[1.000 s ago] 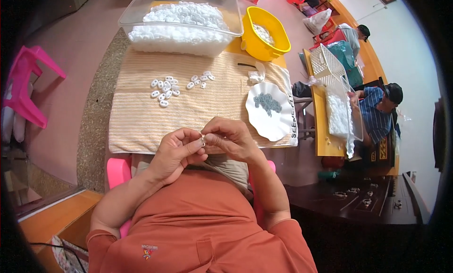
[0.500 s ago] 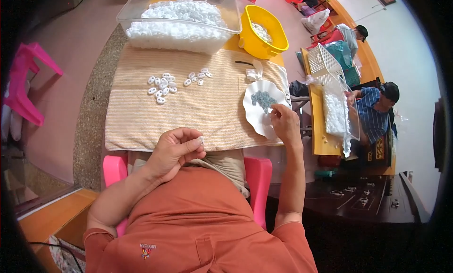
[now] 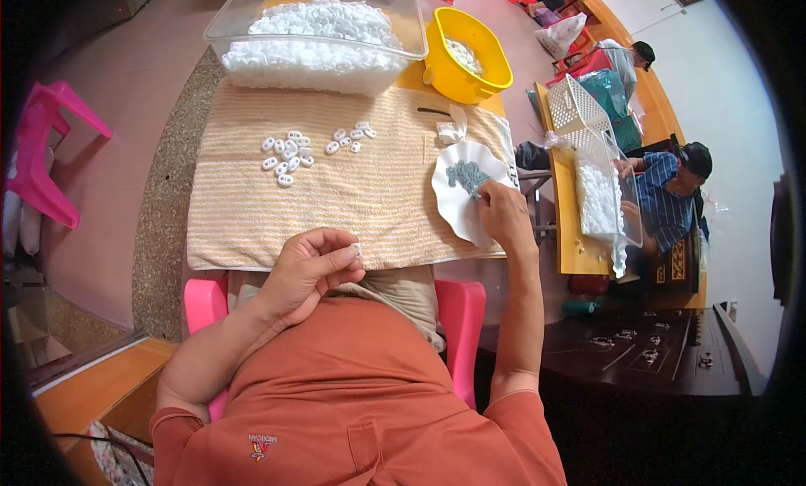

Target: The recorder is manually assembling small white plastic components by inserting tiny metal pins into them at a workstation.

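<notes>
My left hand [image 3: 315, 266] is closed near the towel's front edge, thumb and fingers pinching a small white plastic piece [image 3: 357, 249] mostly hidden by the fingertips. My right hand [image 3: 506, 217] reaches over a white wavy-edged dish [image 3: 457, 221], fingers pinched together at the side of a pile of tiny grey-blue pieces [image 3: 464, 176]. Whatever the right fingertips hold is too small to see. On the striped towel [image 3: 252, 222], a group of white oval plastic pieces [image 3: 292, 148], each with two dark holes, lies at the left. A smaller group [image 3: 353, 136] lies to its right.
A clear bin [image 3: 319, 66] of white pieces stands at the back, beside a yellow basin [image 3: 470, 87] with more pieces. A crumpled white wrapper [image 3: 453, 129] lies behind the dish. A co-worker [image 3: 667, 192] sits at another table on the right. A pink stool [image 3: 50, 150] stands left.
My right hand has shifted slightly, its fingers closing in and dipping lower at the edge of the grey-blue pile. My left hand stays nearly still with its white piece.
</notes>
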`<state>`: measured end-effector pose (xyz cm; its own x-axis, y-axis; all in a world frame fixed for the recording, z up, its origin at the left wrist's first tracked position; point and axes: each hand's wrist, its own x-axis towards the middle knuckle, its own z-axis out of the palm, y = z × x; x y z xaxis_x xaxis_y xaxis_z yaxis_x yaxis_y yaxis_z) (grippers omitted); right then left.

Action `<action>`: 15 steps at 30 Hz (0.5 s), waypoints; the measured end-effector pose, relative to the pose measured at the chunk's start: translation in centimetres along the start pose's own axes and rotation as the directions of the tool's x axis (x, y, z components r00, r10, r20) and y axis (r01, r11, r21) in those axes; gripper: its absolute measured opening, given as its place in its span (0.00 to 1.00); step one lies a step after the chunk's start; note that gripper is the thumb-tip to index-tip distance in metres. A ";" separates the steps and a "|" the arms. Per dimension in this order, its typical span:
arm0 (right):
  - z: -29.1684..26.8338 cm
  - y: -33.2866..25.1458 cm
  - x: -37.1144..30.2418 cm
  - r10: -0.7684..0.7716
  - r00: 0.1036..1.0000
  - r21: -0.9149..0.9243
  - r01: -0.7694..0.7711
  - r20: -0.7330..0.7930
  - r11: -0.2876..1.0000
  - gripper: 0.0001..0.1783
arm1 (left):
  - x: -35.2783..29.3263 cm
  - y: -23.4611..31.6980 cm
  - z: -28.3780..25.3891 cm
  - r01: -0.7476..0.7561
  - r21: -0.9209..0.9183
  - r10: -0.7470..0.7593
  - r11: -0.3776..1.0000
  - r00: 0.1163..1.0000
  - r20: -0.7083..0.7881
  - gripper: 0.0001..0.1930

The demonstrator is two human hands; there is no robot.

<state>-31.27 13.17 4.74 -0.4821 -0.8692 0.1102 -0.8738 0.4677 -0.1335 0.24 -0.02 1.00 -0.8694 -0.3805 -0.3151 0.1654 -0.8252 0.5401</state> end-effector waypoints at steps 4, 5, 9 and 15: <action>0.0 0.2 0.0 0.002 1.000 -0.019 -0.002 0.001 1.000 0.07 | 0.0 -0.1 -0.1 0.007 0.002 -0.007 1.000 1.000 -0.008 0.08; 0.1 0.2 0.1 0.007 1.000 -0.018 -0.007 0.019 1.000 0.07 | 0.1 -0.2 -0.1 0.008 -0.002 -0.008 1.000 1.000 -0.009 0.08; 0.2 0.1 -0.1 0.002 1.000 -0.018 -0.002 0.006 1.000 0.08 | 0.1 -0.2 -0.1 0.012 -0.003 -0.012 1.000 1.000 -0.018 0.08; 0.6 0.4 -0.8 -0.082 0.994 0.021 0.084 -0.071 0.996 0.09 | 0.1 -0.2 -0.1 0.011 0.004 -0.011 1.000 1.000 -0.014 0.07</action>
<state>-31.20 13.92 3.98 -0.4120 -0.8910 0.1909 -0.9096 0.3896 -0.1446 0.18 0.10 0.80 -0.8645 -0.3775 -0.3319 0.1539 -0.8274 0.5401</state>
